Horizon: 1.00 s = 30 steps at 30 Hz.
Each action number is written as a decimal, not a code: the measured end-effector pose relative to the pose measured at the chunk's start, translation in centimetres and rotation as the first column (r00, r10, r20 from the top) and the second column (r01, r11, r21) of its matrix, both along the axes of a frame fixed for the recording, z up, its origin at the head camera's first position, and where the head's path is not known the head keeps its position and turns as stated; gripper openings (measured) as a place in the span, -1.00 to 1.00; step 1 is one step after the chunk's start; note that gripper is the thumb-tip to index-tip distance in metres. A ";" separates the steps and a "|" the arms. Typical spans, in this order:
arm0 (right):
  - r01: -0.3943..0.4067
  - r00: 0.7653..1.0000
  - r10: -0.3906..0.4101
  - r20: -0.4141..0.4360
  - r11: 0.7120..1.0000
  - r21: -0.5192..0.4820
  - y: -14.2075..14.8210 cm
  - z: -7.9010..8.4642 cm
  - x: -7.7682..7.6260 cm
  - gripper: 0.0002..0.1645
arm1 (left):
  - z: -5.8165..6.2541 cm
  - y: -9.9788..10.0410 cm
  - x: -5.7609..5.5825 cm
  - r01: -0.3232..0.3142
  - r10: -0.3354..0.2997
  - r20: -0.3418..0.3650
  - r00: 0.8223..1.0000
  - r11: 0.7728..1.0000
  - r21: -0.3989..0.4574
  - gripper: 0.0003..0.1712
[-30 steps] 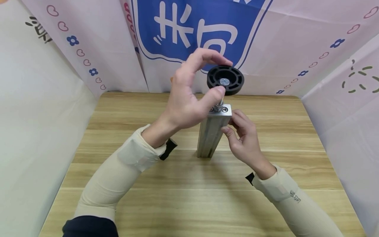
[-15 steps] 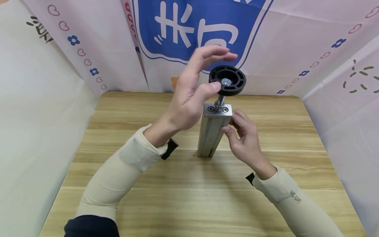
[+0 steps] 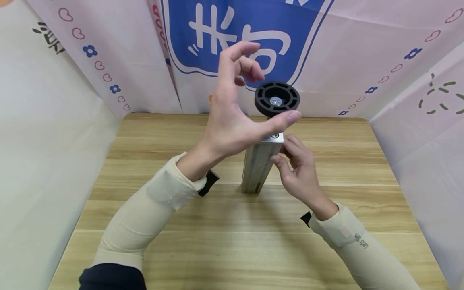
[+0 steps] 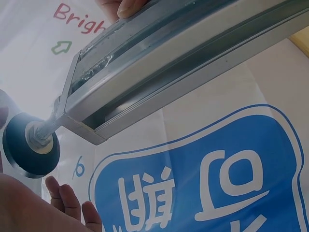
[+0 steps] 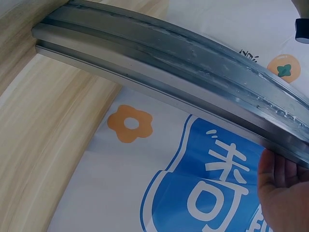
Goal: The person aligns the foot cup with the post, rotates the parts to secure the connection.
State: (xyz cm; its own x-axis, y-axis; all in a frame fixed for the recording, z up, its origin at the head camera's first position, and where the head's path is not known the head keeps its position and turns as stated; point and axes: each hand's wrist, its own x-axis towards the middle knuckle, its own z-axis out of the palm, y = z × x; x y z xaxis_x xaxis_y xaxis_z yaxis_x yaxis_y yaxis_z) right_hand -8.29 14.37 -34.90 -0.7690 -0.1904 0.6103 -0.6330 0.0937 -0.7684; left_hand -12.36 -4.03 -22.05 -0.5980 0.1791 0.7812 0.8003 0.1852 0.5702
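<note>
A silver aluminium profile (image 3: pixel 257 165) stands upright on the wooden table (image 3: pixel 232 249). Its top plate carries a levelling foot: a round black plastic pad (image 3: pixel 287 96) with a screw head in its centre, on a threaded stem (image 4: pixel 46 131) that shows in the left wrist view. My left hand (image 3: pixel 232 121) is spread around the pad, its thumb along the near edge and its bent fingers raised behind, apart from it. My right hand (image 3: pixel 299 173) grips the profile's right side below the top plate, thumb in front. In the right wrist view the profile (image 5: pixel 159 63) runs diagonally.
A printed cloth (image 3: pixel 362 48) with a blue sign hangs behind the table. White cloth walls (image 3: pixel 47 133) close in the left and right sides. A black strap end (image 3: pixel 208 183) sticks out at the left cuff.
My left fingers come off the black pad and swing back and up, while the thumb shifts right along its near edge. The right hand and profile stay put.
</note>
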 end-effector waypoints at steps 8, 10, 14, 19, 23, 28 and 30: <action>-0.002 1.000 0.002 0.000 1.000 0.003 0.0 0.1 -0.1 -0.56 | -0.1 -0.1 0.1 0.012 -0.012 -0.016 1.000 0.999 0.029 0.02; -0.005 1.000 0.005 -0.002 1.000 0.000 0.0 0.1 -0.1 -0.57 | -0.1 -0.2 0.1 0.018 -0.018 -0.011 1.000 1.000 0.022 0.00; -0.004 1.000 0.004 -0.003 1.000 -0.015 0.0 0.0 0.0 -0.60 | -0.2 -0.2 0.1 0.041 -0.041 0.008 0.999 0.999 0.015 -0.03; 0.004 1.000 -0.004 0.010 1.000 0.000 0.0 0.0 0.0 -0.62 | -0.2 -0.2 -0.2 0.141 -0.142 0.015 0.990 0.989 0.047 -0.10; 0.013 1.000 -0.013 0.019 1.000 0.009 -0.1 0.1 0.1 -0.63 | -0.2 -0.4 -0.4 0.212 -0.214 0.043 0.976 0.976 0.054 -0.22; 0.023 1.000 -0.024 0.014 1.000 0.013 -0.1 0.1 0.1 -0.57 | -0.2 -0.6 -0.5 0.305 -0.307 0.087 0.948 0.952 0.041 -0.40; 0.025 1.000 -0.025 0.015 1.000 0.014 -0.1 0.1 0.1 -0.58 | -0.1 -0.6 -0.5 0.353 -0.355 0.117 0.927 0.935 0.045 -0.45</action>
State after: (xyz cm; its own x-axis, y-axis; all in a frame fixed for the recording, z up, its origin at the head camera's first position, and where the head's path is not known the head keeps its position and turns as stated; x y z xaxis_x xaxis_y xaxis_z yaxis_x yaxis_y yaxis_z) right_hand -8.23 14.27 -34.84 -0.7830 -0.1796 0.5956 -0.6183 0.1200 -0.7767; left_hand -12.83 -4.65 -22.18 -0.5895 0.3797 0.7129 0.7359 -0.1115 0.6679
